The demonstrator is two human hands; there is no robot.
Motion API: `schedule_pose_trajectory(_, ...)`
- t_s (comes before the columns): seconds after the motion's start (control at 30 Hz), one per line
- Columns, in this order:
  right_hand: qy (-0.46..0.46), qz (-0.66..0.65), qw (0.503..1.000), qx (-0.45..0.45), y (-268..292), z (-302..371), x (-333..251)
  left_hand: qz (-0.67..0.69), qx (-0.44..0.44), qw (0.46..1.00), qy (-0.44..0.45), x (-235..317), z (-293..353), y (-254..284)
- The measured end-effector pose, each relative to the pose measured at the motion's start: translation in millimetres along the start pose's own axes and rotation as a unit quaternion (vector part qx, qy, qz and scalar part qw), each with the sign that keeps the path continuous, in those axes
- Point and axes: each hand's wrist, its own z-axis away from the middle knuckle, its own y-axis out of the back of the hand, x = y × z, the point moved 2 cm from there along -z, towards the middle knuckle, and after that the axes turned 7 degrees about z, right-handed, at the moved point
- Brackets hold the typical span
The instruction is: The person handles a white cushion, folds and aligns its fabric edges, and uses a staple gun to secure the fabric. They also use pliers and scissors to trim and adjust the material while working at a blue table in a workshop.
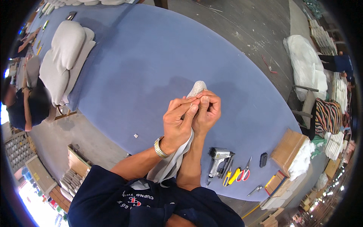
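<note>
Above the blue table (pixel 151 49), my left hand (pixel 179 116) and my right hand (pixel 208 109) meet with thumbs and fingertips close together. Both are closed in a pinch on a light grey fabric-covered piece (pixel 197 87). Its rounded end points away from me, past my fingers. The rest of the grey material (pixel 168 166) hangs down between my forearms towards my chest. Whatever lies right under the fingertips is hidden. A metal watch (pixel 160 148) is on my left wrist.
Right of my arms lie a staple gun (pixel 217 162), yellow-handled cutters (pixel 235 175), red-handled scissors (pixel 247 172) and a black oblong object (pixel 263 159). A cardboard box (pixel 289 149) holds white stuffing. Grey padded pieces (pixel 64 56) are stacked far left, near another person (pixel 32 102).
</note>
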Motion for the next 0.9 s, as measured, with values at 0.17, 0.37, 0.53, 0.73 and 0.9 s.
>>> schedule_pose_trajectory(0.17,0.047,0.023,0.999,0.015,35.6,-4.5,0.0,0.202,-0.125,0.963,0.123,-13.1,-13.4,4.8)
schedule_pose_trajectory(0.37,0.019,0.008,1.0,0.017,44.7,-1.0,-1.6,0.206,-0.284,0.933,0.081,-48.2,-74.0,-36.8)
schedule_pose_trajectory(0.53,0.016,-0.018,0.999,0.023,48.2,-0.9,-1.1,0.154,-0.301,0.938,0.076,-48.7,-62.0,-43.7)
schedule_pose_trajectory(0.73,0.018,-0.023,0.998,0.061,75.5,0.7,-6.0,0.093,-0.296,0.95,0.027,-32.9,-44.0,-67.5)
schedule_pose_trajectory(0.9,-0.013,0.21,0.976,0.062,136.4,41.8,-42.6,0.062,-0.293,0.954,0.006,-30.8,-39.3,-77.4)
